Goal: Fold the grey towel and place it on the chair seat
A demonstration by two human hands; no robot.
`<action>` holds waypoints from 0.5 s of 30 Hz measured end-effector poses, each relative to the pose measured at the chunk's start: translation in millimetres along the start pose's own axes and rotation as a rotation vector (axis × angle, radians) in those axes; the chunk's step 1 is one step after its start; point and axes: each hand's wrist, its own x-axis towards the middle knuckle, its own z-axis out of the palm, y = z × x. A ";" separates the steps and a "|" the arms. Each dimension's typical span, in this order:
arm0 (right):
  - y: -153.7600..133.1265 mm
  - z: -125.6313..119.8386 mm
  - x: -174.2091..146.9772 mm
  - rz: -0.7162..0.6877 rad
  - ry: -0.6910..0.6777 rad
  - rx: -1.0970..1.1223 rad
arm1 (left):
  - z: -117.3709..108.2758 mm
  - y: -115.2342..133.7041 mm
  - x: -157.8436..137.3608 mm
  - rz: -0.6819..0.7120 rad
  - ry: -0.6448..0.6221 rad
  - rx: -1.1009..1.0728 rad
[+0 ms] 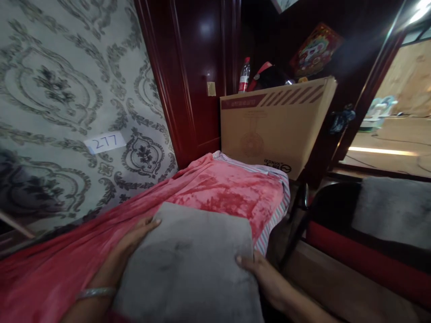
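A grey folded cloth [195,251], flat and roughly rectangular with a soft, smudged surface, is held in front of me over the bed. My left hand [139,233] grips its upper left edge, thumb on top and the other fingers along the side. On the right edge, my right hand [259,269] pinches the cloth with the thumb above and the fingers hidden beneath. A silver bangle [97,292] circles my left wrist. Under the cloth spreads a pink-red plush blanket [232,188] with a striped border.
Beyond the blanket stands a large cardboard box [269,130], with a red-capped bottle [245,75] behind its top edge. To the right is a dark chair [333,202] with another grey cloth [393,211] over it. Patterned wallpaper [67,89] bears a paper marked 277 [107,142].
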 end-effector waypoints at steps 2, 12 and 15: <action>-32.8 -6.6 7.4 0.012 0.001 -0.090 | 4.5 15.7 -18.8 -0.037 -0.004 -0.030; -154.9 -60.2 123.7 -0.020 -0.058 -0.592 | 39.1 -15.8 -78.7 -0.090 0.251 -0.287; -126.8 -76.2 143.4 0.099 -0.091 -0.614 | 57.5 -53.0 -80.0 -0.143 0.272 -0.285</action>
